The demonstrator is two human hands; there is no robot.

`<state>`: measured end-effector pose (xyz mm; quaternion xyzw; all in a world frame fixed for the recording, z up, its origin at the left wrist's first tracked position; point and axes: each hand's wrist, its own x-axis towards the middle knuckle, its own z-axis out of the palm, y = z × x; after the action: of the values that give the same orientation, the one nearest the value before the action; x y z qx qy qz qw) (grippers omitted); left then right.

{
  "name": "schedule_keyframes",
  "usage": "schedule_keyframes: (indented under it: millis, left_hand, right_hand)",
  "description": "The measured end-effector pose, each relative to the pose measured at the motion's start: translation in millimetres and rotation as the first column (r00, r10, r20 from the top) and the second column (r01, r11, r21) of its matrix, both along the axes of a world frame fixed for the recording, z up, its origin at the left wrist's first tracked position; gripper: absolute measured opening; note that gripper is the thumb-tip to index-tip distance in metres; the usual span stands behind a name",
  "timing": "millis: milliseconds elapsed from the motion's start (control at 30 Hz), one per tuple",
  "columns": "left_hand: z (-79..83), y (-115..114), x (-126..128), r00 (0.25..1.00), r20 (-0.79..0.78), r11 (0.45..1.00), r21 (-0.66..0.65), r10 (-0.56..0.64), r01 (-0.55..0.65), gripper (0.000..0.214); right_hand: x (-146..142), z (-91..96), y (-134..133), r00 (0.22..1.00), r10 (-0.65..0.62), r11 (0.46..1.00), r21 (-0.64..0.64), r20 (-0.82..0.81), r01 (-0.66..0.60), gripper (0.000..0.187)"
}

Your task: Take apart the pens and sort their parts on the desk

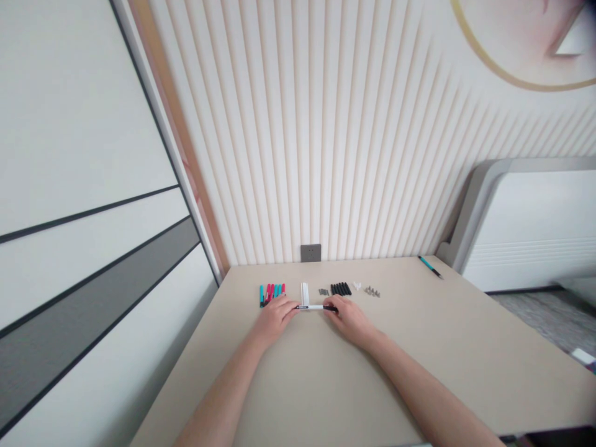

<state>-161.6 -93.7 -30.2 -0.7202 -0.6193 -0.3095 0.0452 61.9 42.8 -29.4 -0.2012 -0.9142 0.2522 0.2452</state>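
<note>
A white-and-black pen (315,307) lies level between my two hands. My left hand (274,319) pinches its left end, and my right hand (348,318) closes round its black right end. Just beyond my left hand is a row of teal and pink pen barrels (274,289), partly covered by my fingers. Thin white sticks (304,292) stand out behind the pen's middle. Past my right hand are small grey-green pieces (323,292), several black grip sleeves (341,288), tiny white parts (357,285) and grey cone-shaped tips (372,292).
The beige table (335,385) meets a ribbed wall with a dark socket (311,252). A teal-and-black pen (430,267) rests at the far right corner. A white cabinet (93,261) borders the left, and a white headboard (535,217) stands right.
</note>
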Motion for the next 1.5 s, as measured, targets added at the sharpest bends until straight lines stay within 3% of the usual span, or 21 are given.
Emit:
schedule_keyframes:
  millis: [200,467,700,933,1233,1500]
  left_hand:
    - [2.2,0,1,0.999,0.034,1.000,0.001,-0.004,0.004,0.025]
    - [2.1,0,-2,0.994,0.066,0.995,0.044,0.082,-0.085,0.022]
    - [-2.4,2,-7,0.986,0.098,0.988,0.055,0.138,-0.144,0.020]
    - [0.9,0,-1,0.995,0.090,0.999,0.002,0.038,-0.038,0.021]
    - [2.3,0,2,0.998,0.057,0.999,-0.046,-0.016,0.018,0.020]
    - [5.1,-1,11,0.971,0.227,0.996,-0.035,-0.072,0.082,0.013]
  right_hand:
    - [0,3.7,-1,0.998,0.071,0.998,0.003,-0.002,-0.070,0.022]
    - [6,6.3,3,0.996,-0.069,0.997,0.023,0.051,0.068,0.019]
    - [5,3.8,6,0.989,-0.112,0.993,0.033,0.093,0.109,0.018]
    - [1,-2.9,3,0.993,-0.055,0.993,0.106,0.103,0.044,0.016]
    - [1,4.8,-4,0.997,0.078,0.989,0.126,-0.013,-0.076,0.018]
    - [-5,-3.5,-10,0.989,0.130,0.974,0.178,0.070,-0.141,0.021]
